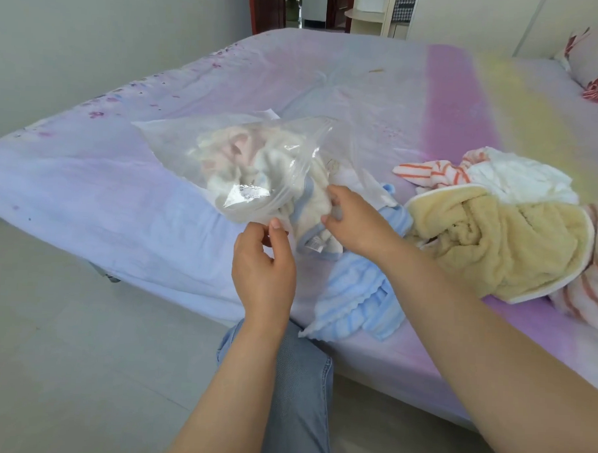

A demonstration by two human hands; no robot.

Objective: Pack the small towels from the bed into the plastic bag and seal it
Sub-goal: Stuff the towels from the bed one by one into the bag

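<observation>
Bulging clear plastic bag [232,158], towel-stuffed, mouth unsealed.

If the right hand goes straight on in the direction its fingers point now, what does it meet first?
The right hand points up-left into the open mouth of the plastic bag. It would likely first meet the blue-edged towel it is already pinching there, then the towels deeper inside, though depth is unclear.

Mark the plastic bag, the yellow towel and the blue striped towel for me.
plastic bag [178,142]: head view, clear upper-left wall.
yellow towel [502,242]: head view, middle of the crumpled pile.
blue striped towel [352,304]: head view, ribbed part at bed edge.
</observation>
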